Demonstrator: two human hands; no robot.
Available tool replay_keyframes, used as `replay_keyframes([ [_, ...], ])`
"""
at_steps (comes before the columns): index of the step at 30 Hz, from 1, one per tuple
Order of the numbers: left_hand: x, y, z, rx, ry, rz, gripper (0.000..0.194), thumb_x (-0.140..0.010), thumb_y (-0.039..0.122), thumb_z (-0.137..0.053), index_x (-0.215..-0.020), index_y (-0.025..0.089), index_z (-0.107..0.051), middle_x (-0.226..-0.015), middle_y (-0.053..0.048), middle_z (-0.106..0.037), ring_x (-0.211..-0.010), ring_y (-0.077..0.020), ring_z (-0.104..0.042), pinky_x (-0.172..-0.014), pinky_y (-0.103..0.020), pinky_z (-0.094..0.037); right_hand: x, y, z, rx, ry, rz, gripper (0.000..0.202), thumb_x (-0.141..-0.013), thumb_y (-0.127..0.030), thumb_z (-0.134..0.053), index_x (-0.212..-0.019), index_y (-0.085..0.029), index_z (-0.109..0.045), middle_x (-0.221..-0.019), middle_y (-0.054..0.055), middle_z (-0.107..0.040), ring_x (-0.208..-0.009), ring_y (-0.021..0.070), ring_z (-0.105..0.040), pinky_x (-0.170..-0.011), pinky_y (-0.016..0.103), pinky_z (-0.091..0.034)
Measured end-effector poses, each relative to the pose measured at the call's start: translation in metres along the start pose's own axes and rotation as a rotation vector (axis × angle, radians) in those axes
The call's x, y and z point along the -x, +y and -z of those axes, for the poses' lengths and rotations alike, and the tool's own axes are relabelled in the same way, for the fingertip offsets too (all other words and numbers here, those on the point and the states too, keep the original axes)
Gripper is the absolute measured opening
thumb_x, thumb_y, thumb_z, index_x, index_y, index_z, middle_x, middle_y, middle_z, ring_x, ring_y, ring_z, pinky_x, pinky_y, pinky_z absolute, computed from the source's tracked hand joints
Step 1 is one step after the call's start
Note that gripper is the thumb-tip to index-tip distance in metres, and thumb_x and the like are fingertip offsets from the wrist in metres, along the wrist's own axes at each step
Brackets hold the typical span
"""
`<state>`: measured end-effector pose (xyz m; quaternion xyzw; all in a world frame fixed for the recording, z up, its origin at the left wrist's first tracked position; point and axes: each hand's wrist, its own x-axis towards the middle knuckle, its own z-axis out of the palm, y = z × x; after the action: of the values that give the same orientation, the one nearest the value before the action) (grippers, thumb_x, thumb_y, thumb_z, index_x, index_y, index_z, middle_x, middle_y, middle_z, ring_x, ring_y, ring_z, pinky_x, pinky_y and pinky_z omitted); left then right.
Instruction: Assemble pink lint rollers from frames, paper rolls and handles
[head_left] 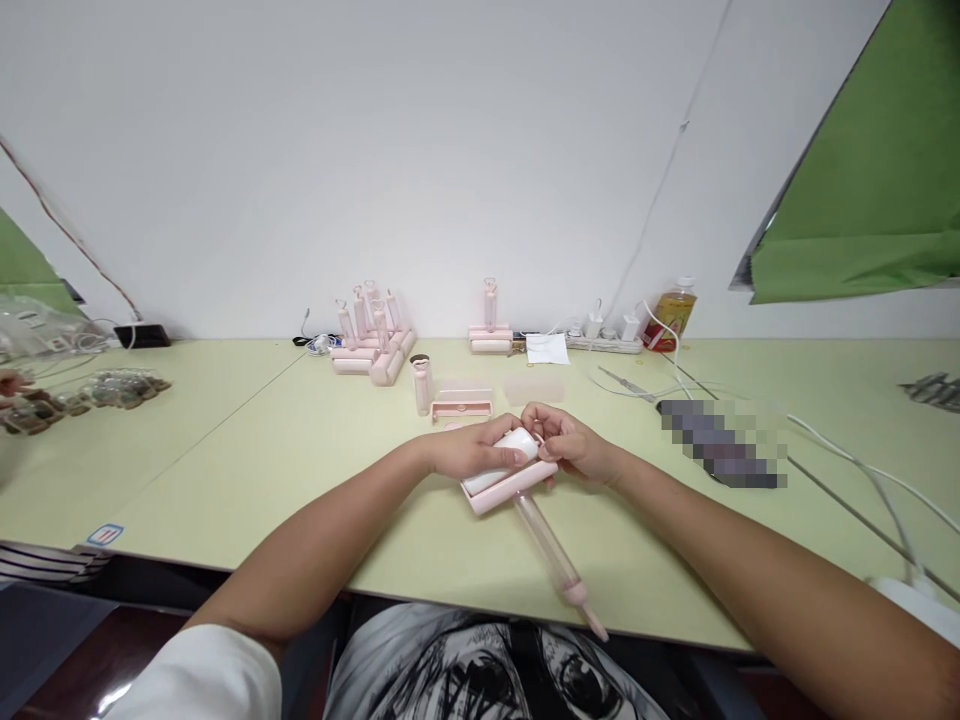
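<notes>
L grip (471, 450) holds round white roll (517, 440), R grip (576, 447) pink plastic case (510, 489). Prob. light, stiff; take clear tube (549, 540) below grips.

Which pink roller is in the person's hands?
The nearest pink roller, between the left hand and right hand, its clear handle slanting toward the camera; the other rollers are farther back, near the wall.
</notes>
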<state>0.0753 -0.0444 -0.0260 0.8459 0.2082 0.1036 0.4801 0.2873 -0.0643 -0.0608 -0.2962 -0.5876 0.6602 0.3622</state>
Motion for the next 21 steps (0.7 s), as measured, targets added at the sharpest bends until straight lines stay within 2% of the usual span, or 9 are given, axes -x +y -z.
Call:
replay_keyframes([
  [4,-0.004,-0.005,-0.010,-0.026,0.155,0.098,0.048,-0.089,0.053,-0.047,-0.122,0.019,-0.044,-0.116,-0.009,-0.058,-0.102,-0.0231,-0.056,-0.083,-0.032,-0.043,-0.002,-0.001,0.001,0.179,0.140,-0.012,0.031,-0.062,-0.018,-0.057,-0.092,-0.023,-0.052,-0.062,-0.008,-0.048,-0.041,0.0090,-0.047,-0.034,0.022,-0.046],
  [7,-0.008,-0.007,-0.022,-0.083,0.313,0.195,0.048,-0.088,0.052,-0.046,-0.125,0.022,-0.043,-0.116,-0.008,-0.060,-0.103,-0.0249,-0.056,-0.084,-0.035,-0.043,-0.003,-0.003,0.000,0.425,0.274,-0.046,0.023,-0.065,-0.018,-0.052,-0.087,-0.022,-0.057,-0.057,-0.008,-0.046,-0.038,0.0087,-0.043,-0.032,0.021,-0.041],
  [12,-0.016,-0.003,-0.042,-0.128,0.467,0.260,0.042,-0.089,0.047,-0.043,-0.124,0.024,-0.044,-0.110,-0.008,-0.063,-0.099,-0.0268,-0.059,-0.079,-0.035,-0.045,-0.002,-0.007,-0.005,0.803,0.422,-0.009,0.013,-0.068,-0.015,-0.047,-0.075,-0.020,-0.058,-0.059,-0.004,-0.052,-0.051,0.0114,-0.047,-0.043,0.021,-0.035],
  [16,-0.018,0.000,-0.051,-0.206,0.520,0.267,0.043,-0.090,0.051,-0.040,-0.124,0.025,-0.042,-0.105,-0.009,-0.064,-0.092,-0.0287,-0.060,-0.074,-0.035,-0.044,0.001,-0.013,-0.010,1.055,0.447,-0.015,0.012,-0.071,-0.014,-0.045,-0.074,-0.021,-0.055,-0.067,0.000,-0.060,-0.064,0.0157,-0.053,-0.055,0.024,-0.034],
  [21,-0.021,-0.002,-0.056,-0.244,0.610,0.275,0.046,-0.091,0.050,-0.037,-0.127,0.022,-0.037,-0.098,-0.011,-0.063,-0.088,-0.0302,-0.059,-0.073,-0.037,-0.042,0.003,-0.014,-0.009,1.199,0.392,-0.115,0.013,-0.078,-0.016,-0.043,-0.076,-0.020,-0.056,-0.075,0.005,-0.065,-0.068,0.0182,-0.055,-0.059,0.026,-0.033],
])
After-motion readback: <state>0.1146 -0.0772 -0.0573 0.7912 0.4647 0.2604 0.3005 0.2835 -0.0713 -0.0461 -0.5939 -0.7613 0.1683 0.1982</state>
